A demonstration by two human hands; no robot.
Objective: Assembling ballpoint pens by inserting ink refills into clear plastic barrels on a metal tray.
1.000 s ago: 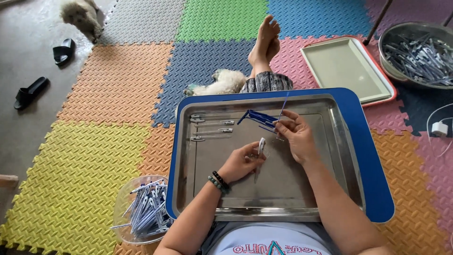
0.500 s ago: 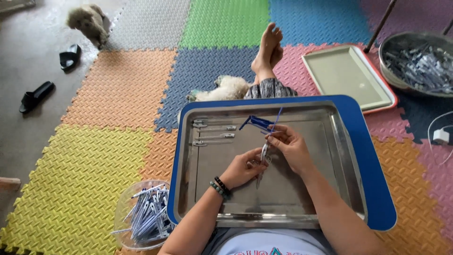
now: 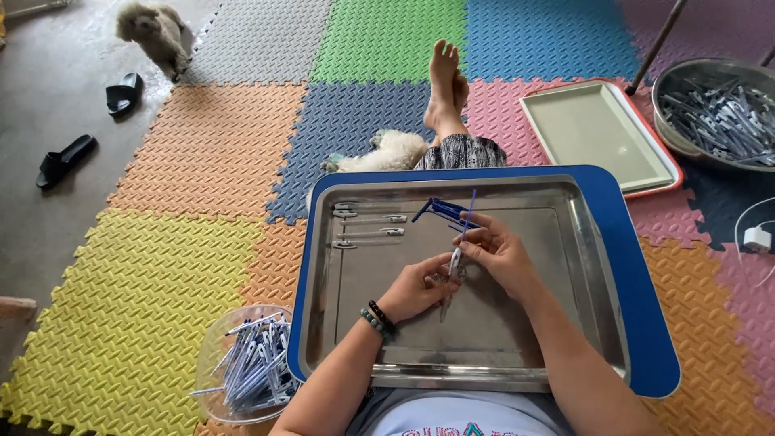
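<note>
At the floor's left edge lie two sandals, with a dog above them. Near the tray's lower left corner a clear bowl holds finished pens. Three pen parts lie in a row at the steel tray's upper left corner. Over the tray's middle the left hand pinches the pen barrel, fingers closed around its lower part; the barrel stands tilted, tip down toward the tray. The right hand meets it from above, fingers closed on a thin blue refill that sticks up past them. Blue refills lie just behind. An empty tray and a metal basin of parts sit at the right.

The thin refill could bend or miss the barrel's mouth if pushed off-axis; a slip would drop it among the loose ones.
</note>
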